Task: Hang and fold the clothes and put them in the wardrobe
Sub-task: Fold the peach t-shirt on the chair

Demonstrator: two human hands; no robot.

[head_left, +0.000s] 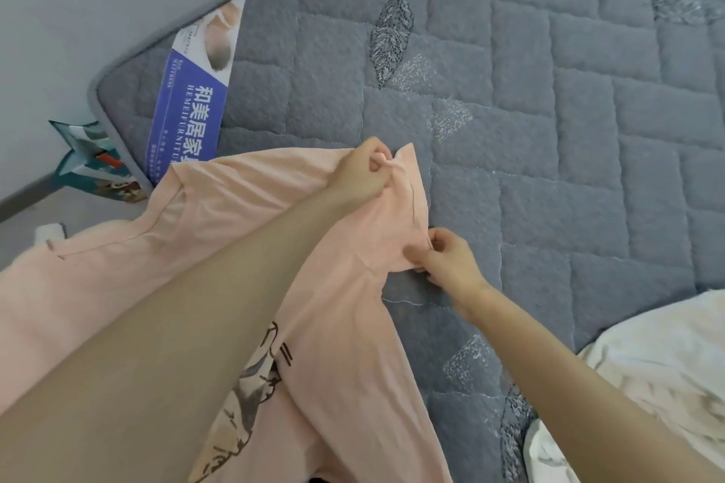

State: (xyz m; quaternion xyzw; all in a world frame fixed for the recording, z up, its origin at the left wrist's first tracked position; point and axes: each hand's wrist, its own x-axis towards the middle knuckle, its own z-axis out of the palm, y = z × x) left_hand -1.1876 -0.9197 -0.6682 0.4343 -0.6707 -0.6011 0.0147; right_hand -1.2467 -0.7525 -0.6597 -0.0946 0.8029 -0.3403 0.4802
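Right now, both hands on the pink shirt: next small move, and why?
Probably draw the hands apart to spread that edge flat: left hand and right hand each pinch the pink shirt, which is bunched between them over the mattress.

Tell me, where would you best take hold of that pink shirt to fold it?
Along its edge toward the mattress, from above: the left hand pinches the pink shirt near its far corner, the right hand the same edge nearer. The cloth is limp and rumpled, so two spaced pinches probably pull it flat.
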